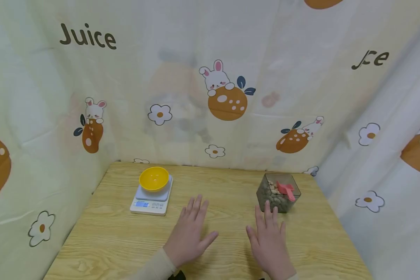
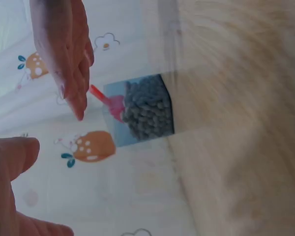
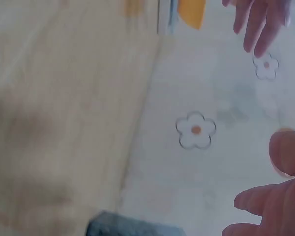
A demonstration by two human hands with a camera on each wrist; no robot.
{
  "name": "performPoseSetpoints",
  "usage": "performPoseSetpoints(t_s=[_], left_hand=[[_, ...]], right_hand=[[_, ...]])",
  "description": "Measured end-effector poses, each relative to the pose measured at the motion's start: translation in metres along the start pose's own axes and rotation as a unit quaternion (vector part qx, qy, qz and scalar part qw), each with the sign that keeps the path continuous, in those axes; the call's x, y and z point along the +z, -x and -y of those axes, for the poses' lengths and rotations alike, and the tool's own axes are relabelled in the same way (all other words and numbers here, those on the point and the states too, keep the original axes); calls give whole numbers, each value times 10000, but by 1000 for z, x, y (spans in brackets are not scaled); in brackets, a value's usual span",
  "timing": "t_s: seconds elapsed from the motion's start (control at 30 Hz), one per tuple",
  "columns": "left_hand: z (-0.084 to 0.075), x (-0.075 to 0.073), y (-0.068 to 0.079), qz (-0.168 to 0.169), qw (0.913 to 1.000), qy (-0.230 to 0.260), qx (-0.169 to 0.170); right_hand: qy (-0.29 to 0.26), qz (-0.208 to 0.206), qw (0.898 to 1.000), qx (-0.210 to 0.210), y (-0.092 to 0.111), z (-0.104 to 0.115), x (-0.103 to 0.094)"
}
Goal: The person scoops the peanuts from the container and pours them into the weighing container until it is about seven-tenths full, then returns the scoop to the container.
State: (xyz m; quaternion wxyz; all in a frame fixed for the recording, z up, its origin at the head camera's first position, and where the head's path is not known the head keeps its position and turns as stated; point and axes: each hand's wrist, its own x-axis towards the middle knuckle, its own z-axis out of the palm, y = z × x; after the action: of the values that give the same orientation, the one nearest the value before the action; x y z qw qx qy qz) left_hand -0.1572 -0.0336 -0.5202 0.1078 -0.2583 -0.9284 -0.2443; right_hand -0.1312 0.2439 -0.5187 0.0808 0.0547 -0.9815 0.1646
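My left hand (image 1: 190, 235) is held out over the table with its fingers straight and holds nothing. To its upper left, a yellow bowl (image 1: 154, 179) sits on a white kitchen scale (image 1: 150, 206) with a lit display. Fingers extended and nothing in its grasp, my right hand (image 1: 270, 245) hovers in front of a clear square container (image 1: 260, 190). Small pebble-like pieces (image 2: 148, 109) fill much of that container. A red scoop (image 1: 286, 189) lies on top of them, its handle by the rim. In the head view, the right fingertips overlap the container's lower front.
Both hands are over a wood-grain table (image 1: 213, 190). A pale curtain (image 1: 182, 77) printed with rabbits, oranges and flowers hangs along the table's back edge and both sides.
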Motion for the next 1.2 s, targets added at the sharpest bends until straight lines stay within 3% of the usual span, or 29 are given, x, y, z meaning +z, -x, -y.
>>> performPoseSetpoints(t_s=[0.2, 0.5, 0.73, 1.0, 1.2], left_hand=[[-10, 5, -27, -51, 9984, 291, 489], [-39, 24, -80, 385, 9955, 655, 559], [-55, 44, -118, 340, 9947, 223, 948], [-70, 56, -151, 106, 9923, 168, 1226], [-77, 68, -175, 475, 9931, 21, 1068]], right_hand=[[8, -198, 9997, 148, -9, -18, -20], [-296, -290, 9979, 507, -21, -49, -39], [-681, -247, 9938, 843, -35, -78, -48], [-716, -635, 9888, 1148, -46, -99, -52], [-766, -1069, 9808, 1439, -52, -106, -50]])
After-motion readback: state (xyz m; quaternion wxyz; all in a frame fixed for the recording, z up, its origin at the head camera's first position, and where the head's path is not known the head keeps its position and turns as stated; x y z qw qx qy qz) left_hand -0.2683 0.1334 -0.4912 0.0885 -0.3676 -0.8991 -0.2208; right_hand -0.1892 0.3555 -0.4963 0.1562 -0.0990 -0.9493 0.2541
